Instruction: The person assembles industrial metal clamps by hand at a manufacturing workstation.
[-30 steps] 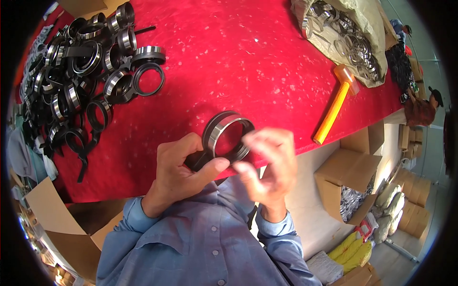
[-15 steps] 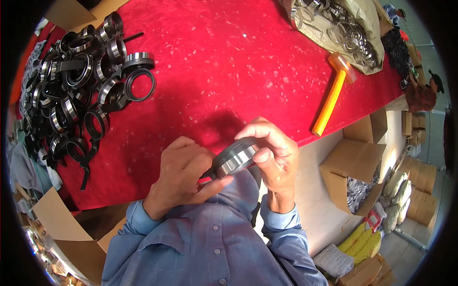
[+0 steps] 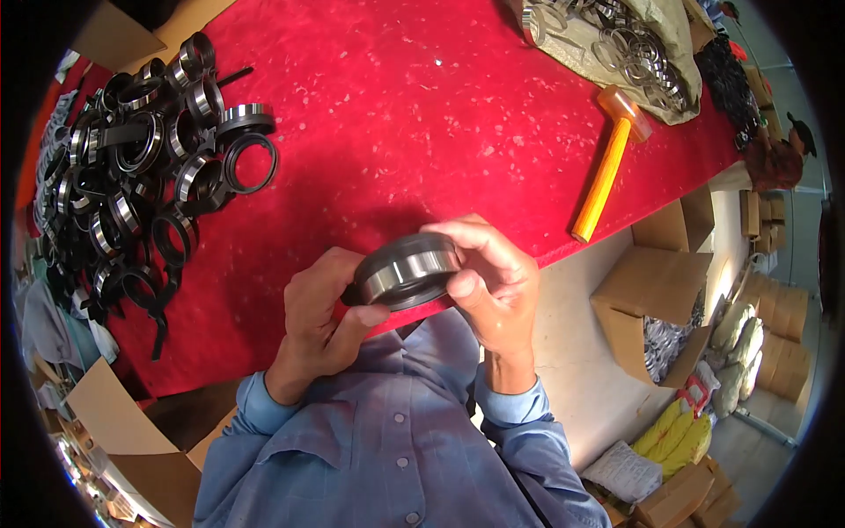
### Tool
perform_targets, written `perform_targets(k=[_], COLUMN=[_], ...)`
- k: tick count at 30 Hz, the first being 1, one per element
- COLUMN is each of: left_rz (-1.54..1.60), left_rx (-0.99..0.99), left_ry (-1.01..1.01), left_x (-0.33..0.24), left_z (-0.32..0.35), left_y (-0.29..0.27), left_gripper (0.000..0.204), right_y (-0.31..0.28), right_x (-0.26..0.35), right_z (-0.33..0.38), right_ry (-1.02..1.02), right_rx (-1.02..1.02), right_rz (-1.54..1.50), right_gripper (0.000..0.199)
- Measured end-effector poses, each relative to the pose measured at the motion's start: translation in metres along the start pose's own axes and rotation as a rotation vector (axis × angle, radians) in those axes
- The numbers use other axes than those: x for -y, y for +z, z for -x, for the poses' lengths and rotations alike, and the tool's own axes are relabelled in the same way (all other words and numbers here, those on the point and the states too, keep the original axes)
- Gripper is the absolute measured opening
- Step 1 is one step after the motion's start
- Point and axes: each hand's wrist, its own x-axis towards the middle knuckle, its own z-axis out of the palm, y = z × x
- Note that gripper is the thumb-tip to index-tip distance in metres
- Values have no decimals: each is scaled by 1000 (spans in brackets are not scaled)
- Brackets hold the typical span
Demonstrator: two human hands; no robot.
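Observation:
Between my two hands is a black ring with a shiny metal band (image 3: 410,272) around its outside, held above the near edge of the red-covered table (image 3: 370,114). My left hand (image 3: 321,308) grips its left side, thumb below and fingers curled behind. On the right side, my right hand (image 3: 495,280) pinches the rim between thumb and fingers. The ring is tilted so that part of its dark inside shows. Hidden behind it are some of my left fingertips.
A heap of similar black rings with metal bands (image 3: 123,141) covers the table's left. A mallet with a yellow handle (image 3: 602,189) lies at the right, near a sack (image 3: 572,62) of loose metal bands. Cardboard boxes (image 3: 647,286) stand on the floor at right; an open carton (image 3: 114,405) is at lower left.
The ring has been turned in my hands and shifted slightly left and up, so its inside now shows more. Both hands have moved slightly left with it, still gripping.

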Motion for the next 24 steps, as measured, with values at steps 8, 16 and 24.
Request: perform_targets(k=[8, 16, 24], left_rz=[4, 415, 352], left_rx=[-18, 36, -129], left_ry=[223, -260, -299], left_x=[12, 4, -14], left_z=[-2, 2, -8], left_y=[4, 15, 23], left_gripper=[33, 43, 45], right_y=[2, 2, 2], right_x=[11, 5, -19], right_z=[5, -6, 9], right_ry=[-113, 219, 213], right_rx=[-27, -115, -34], right_rz=[201, -116, -378], right_gripper=[55, 34, 44])
